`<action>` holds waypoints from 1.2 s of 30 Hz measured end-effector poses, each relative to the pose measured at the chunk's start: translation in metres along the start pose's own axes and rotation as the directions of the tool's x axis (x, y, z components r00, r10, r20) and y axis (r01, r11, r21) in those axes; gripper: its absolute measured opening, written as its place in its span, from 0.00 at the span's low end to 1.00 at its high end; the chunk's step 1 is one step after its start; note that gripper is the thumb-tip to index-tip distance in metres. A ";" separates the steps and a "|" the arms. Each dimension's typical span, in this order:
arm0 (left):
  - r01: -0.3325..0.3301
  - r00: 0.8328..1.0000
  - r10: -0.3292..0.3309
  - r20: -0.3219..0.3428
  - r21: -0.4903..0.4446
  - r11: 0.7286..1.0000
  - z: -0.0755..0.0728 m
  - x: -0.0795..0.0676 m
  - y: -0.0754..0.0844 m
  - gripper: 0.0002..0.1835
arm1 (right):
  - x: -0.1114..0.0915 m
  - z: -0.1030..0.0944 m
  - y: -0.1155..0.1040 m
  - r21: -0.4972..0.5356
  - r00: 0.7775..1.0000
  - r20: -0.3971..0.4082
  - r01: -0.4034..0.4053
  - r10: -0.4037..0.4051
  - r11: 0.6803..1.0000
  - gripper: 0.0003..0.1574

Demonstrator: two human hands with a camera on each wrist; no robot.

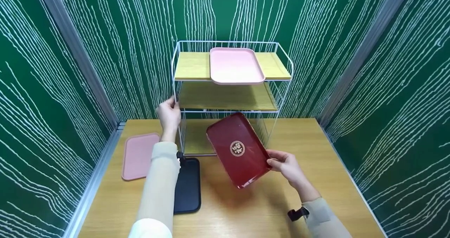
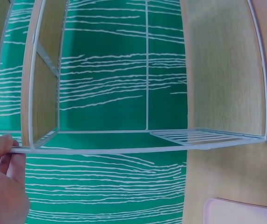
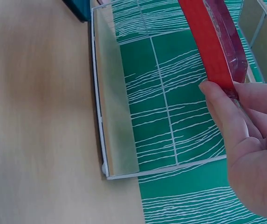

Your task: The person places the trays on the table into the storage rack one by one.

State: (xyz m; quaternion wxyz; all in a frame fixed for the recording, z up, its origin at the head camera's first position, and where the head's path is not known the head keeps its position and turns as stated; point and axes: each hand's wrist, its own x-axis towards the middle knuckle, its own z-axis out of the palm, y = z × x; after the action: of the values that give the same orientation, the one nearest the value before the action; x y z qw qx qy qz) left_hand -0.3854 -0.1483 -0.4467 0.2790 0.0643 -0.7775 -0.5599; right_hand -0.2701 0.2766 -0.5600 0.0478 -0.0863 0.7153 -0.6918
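Note:
A dark red tray (image 1: 228,160) with a round gold emblem hangs tilted in the air before the lower part of a white wire shelf rack (image 1: 225,111). My right hand (image 1: 290,166) pinches its lower right edge between thumb and fingers; in the right wrist view the red tray (image 3: 212,46) is seen edge-on above that hand (image 3: 259,140). On the rack's left side my left hand (image 1: 168,115) grips the wire upright near the middle shelf, and the left wrist view has this hand (image 2: 5,182) with fingers round the wire. A pink tray (image 1: 237,65) lies on the top shelf.
Another pink tray (image 1: 139,157) and a black tray (image 1: 188,188) lie on the wooden table (image 1: 316,181), left of the middle, partly behind my left sleeve. The rack has wooden boards on three levels. Green walls with white lines (image 1: 393,90) enclose the table.

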 end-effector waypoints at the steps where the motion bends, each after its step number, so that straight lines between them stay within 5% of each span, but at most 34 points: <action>1: -0.005 1.000 0.005 -0.004 0.005 1.000 0.000 0.000 0.000 0.17 | 0.001 0.001 -0.003 0.006 1.000 0.002 0.001 -0.001 1.000 0.27; 15: -0.041 0.999 0.041 -0.007 0.028 0.999 0.001 -0.001 -0.001 0.15 | 0.011 0.007 -0.024 0.051 0.997 -0.069 -0.026 0.029 0.998 0.27; 36: -0.067 0.998 0.068 -0.018 0.043 0.997 0.000 0.001 -0.002 0.13 | 0.037 0.046 -0.055 0.266 0.973 -0.225 0.015 0.047 0.964 0.29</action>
State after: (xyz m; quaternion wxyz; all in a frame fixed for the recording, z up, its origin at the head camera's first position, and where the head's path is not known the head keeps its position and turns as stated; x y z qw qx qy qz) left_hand -0.3868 -0.1498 -0.4475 0.3039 0.0495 -0.7882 -0.5329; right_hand -0.2942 0.2231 -0.5050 -0.0182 0.0072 0.6173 -0.7865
